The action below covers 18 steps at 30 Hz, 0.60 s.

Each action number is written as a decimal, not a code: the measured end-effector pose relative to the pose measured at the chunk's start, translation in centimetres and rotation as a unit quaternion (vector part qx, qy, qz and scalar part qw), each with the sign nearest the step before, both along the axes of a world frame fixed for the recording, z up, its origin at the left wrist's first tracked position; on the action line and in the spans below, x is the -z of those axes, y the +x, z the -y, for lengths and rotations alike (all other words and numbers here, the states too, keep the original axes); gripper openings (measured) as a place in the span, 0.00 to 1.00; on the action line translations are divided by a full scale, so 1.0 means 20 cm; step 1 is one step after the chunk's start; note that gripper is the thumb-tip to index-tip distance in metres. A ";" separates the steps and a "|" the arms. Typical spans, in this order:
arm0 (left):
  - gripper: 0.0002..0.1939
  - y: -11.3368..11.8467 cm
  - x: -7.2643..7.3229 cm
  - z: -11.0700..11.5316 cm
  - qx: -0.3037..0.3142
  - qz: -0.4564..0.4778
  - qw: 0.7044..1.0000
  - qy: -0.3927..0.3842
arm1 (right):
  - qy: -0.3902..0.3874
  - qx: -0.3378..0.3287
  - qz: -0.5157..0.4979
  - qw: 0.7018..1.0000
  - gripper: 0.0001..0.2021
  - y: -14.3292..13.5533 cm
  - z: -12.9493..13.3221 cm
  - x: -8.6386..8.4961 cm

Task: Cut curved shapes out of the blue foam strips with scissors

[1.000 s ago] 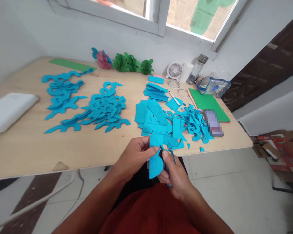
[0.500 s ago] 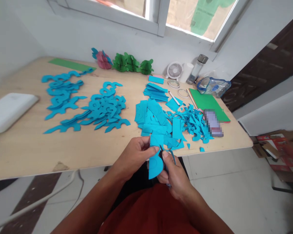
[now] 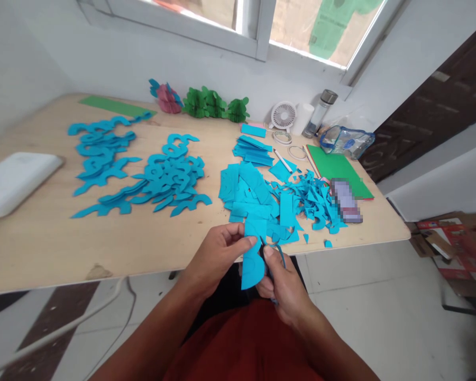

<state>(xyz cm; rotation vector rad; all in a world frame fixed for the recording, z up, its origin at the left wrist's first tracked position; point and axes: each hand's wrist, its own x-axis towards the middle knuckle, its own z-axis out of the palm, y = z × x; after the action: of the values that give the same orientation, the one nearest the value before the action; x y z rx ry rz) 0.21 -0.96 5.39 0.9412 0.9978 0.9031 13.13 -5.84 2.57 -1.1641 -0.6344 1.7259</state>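
My left hand pinches a folded-looking strip of blue paper near its middle, thumb on top. The strip's right edge is cut in a rounded curve, and faint drawn lines show on it. In my right hand are scissors, their dark blades at the paper's right edge and the handles mostly covered by my fingers. A narrow blue offcut curls up beside the blades. Just beyond my hands lie blue paper pieces and a heap of small blue scraps.
Curvy blue cut-outs lie in piles on the left of the table. Along the wall stand green paper shapes, a small fan and a bottle. A phone and green sheets lie at right.
The blue strip has shifted up very slightly between my hands. Both hands keep their hold, and the things on the table stay where they were.
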 end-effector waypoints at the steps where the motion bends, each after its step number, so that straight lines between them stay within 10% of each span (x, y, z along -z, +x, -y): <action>1: 0.06 0.00 0.00 0.00 0.000 0.001 1.000 0.000 | 0.001 -0.002 0.002 1.000 0.22 0.00 0.00 0.00; 18: 0.05 -0.04 -0.02 -0.04 0.068 0.000 0.998 0.016 | 0.017 -0.020 0.027 0.999 0.21 0.02 0.00 0.00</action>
<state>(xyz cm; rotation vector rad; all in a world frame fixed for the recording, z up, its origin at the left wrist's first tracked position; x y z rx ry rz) -0.51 -0.16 5.88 1.0237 0.9090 0.8073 13.48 -5.74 2.55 -1.1837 -0.7222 1.7164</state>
